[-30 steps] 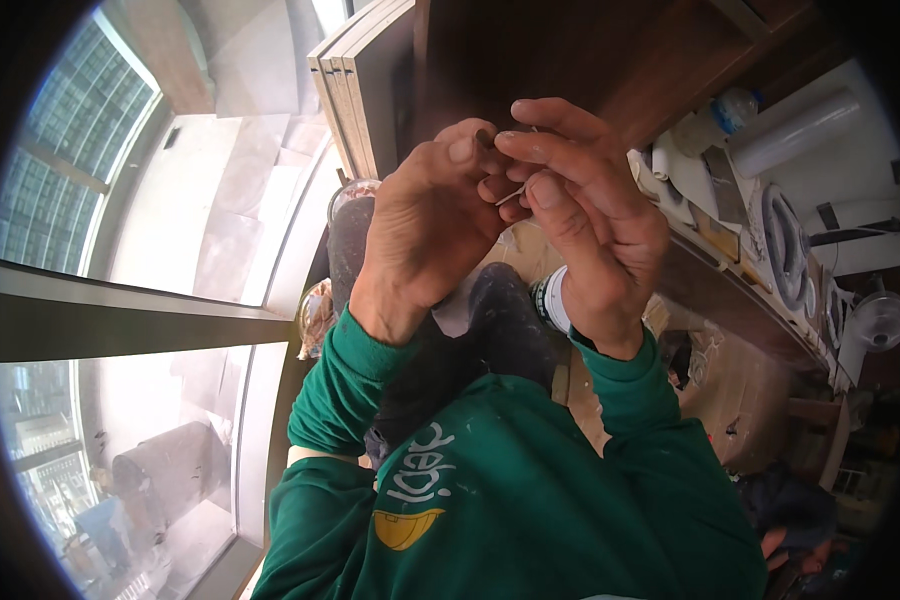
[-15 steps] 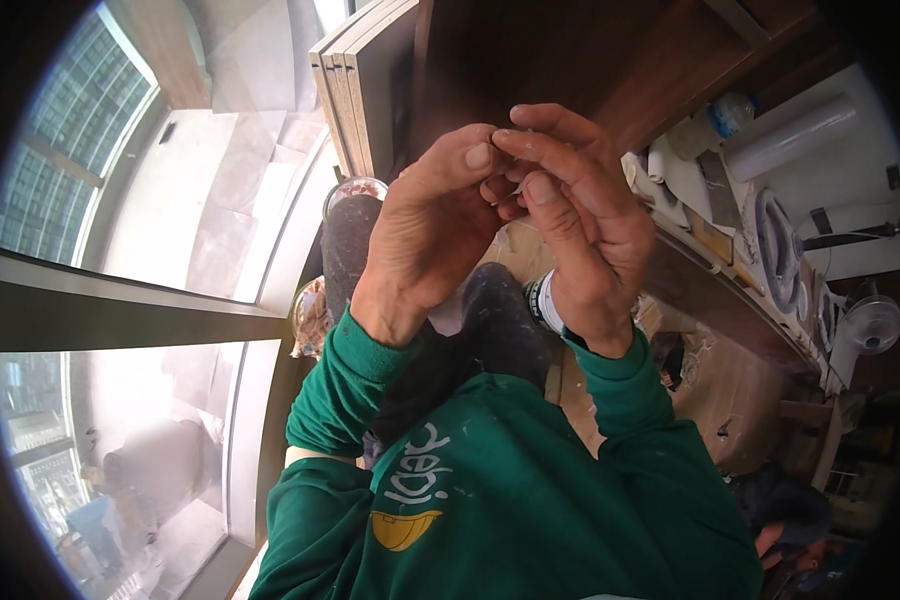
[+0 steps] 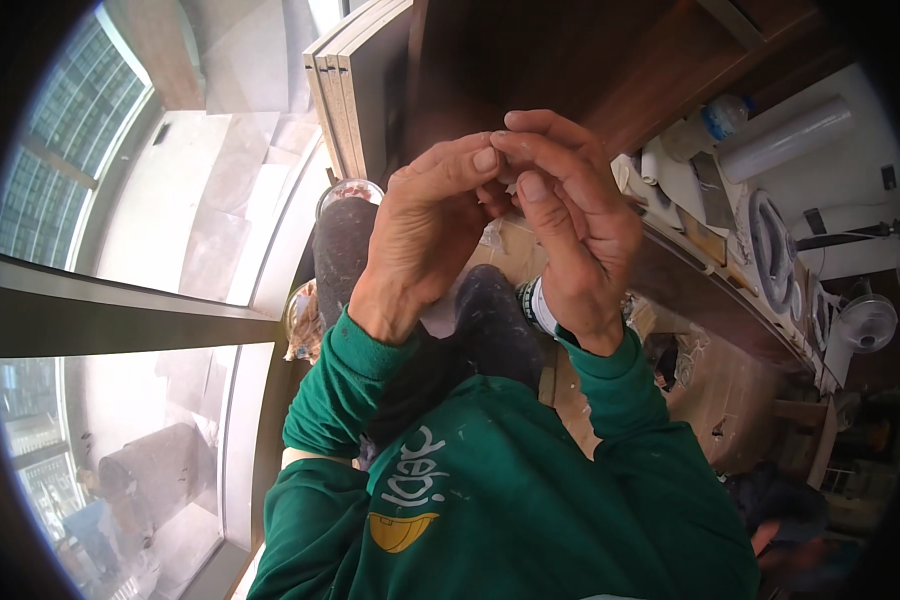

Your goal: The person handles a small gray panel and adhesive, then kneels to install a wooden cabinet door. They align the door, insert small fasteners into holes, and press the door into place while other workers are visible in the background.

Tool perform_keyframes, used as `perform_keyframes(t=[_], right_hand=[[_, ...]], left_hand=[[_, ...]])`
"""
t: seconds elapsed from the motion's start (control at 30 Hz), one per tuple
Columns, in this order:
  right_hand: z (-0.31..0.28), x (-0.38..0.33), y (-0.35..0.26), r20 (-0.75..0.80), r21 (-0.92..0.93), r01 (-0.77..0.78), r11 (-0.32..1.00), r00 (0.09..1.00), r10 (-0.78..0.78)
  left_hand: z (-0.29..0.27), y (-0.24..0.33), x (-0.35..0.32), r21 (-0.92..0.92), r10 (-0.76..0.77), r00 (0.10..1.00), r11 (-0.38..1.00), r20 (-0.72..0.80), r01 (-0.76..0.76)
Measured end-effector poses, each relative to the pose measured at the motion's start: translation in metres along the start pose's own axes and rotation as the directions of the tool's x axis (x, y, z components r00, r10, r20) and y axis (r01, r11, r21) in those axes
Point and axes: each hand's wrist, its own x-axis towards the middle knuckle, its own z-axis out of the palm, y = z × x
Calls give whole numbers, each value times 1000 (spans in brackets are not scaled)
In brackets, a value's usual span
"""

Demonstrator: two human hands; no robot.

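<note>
My left hand [image 3: 425,225] and my right hand [image 3: 585,215] are raised together over my knees, their fingertips meeting. The left thumb stretches toward the right index fingertip and touches it, while the other left fingers curl behind. On the right hand the fingers bend inward and the thumb points up toward them. A tiny pale bit shows between the hands, too small to name; the curled fingers hide the rest. Green sleeves [image 3: 610,385] cover both forearms, and a white band with dark marks circles an ankle below the right wrist.
Several boards [image 3: 342,95] stand on edge ahead beside a dark brown panel [image 3: 530,60]. On the right, a bench holds a plastic bottle [image 3: 725,117] and a clear roll [image 3: 788,138]. Glazed panes [image 3: 170,200] line the left. Another person's hand [image 3: 767,537] shows at lower right.
Both hands stay together and have shifted only slightly, with the fingers adjusting a little. The whole view has moved slightly. The other person's hand at lower right has moved.
</note>
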Motion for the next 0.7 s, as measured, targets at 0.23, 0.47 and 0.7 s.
perform_keyframes(t=[0.23, 0.47, 0.7], right_hand=[[-2, 0, -1, 3, 23, -48, 999, 999, 48], [-2, -1, 6, -5, 2, -5, 1000, 1000, 5], [-2, 0, 7, 1, -37, 13, 999, 1000, -13]], left_hand=[[-11, -4, 3, -32, 7, 999, 999, 36, -5], [-10, -5, 4, -41, -1, 1000, 999, 12, 2], [-8, -4, 3, -41, -20, 1000, 999, 5, 20]])
